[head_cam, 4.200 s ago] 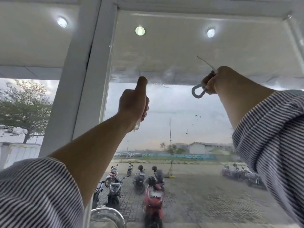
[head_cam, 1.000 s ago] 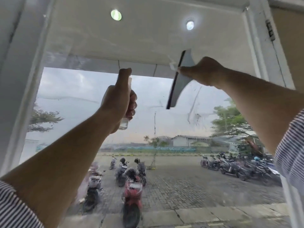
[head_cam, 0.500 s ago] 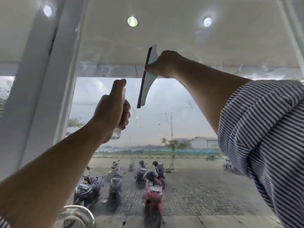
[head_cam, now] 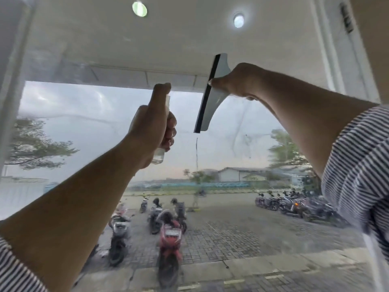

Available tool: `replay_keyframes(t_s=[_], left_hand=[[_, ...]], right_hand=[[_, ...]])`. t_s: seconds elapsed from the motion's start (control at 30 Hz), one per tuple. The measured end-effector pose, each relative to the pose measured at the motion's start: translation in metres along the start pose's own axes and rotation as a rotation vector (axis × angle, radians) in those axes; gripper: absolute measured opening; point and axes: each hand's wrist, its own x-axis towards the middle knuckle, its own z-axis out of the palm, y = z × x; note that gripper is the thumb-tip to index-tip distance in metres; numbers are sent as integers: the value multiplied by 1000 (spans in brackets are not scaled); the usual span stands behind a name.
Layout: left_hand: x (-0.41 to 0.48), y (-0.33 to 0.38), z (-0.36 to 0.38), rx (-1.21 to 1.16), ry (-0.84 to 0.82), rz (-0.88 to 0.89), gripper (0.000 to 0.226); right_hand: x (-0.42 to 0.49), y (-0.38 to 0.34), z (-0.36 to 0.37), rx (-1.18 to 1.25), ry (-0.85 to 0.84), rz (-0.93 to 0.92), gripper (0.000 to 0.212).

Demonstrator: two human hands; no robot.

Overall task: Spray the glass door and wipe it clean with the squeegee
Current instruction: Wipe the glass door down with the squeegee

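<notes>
Gripping a clear spray bottle (head_cam: 158, 158) in our left hand (head_cam: 151, 125), we pinch the pale, fan-shaped squeegee (head_cam: 212, 102) with our right hand (head_cam: 240, 81), black blade on the streaked glass door (head_cam: 84, 114).

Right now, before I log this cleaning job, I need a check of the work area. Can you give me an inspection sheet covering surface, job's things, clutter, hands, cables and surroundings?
Surface: glass door, with smeary streaks to the right of the squeegee.
Job's things: squeegee up at the glass, blade tilted off upright; spray bottle raised to its left.
Clutter: nothing seen.
Hands: left hand grips the spray bottle; right hand holds the squeegee.
Cables: nothing seen.
Surroundings: parked motorbikes on paving outside; white door frame at right; two ceiling lights above.
</notes>
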Motion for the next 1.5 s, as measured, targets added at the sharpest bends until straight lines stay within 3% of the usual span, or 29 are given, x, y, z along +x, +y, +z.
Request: replay_keyframes(t_s=[0.13,0.3,0.4,0.63,0.73,0.93,1.13,1.23,1.33,1.5], left_hand=[[-2,4,31,-39,-30,-18,67],[-8,13,73,-72,-54,-28,66],[-15,21,96,-93,-66,-33,66],[-25,30,116,-66,-89,-23,66],[-26,27,112,-54,-76,-27,67],[-24,25,105,-27,-53,-14,71],[-18,20,111,2,-45,-2,69],[-15,17,119,-2,-54,-3,69],[-15,14,126,-6,-73,-7,69],[-18,14,130,-35,-106,-19,68]], right_hand=[[-8,54,-18,-32,-27,122,64],[-39,154,-40,-3,-45,342,90],[-50,182,-38,71,-32,363,90],[-33,180,-48,199,12,283,72],[-22,157,-49,197,62,195,51],[9,96,-33,199,36,25,50],[23,113,-32,151,32,78,53],[19,135,-40,185,30,120,65],[14,157,-38,247,35,217,51],[5,173,-26,405,18,379,50]])
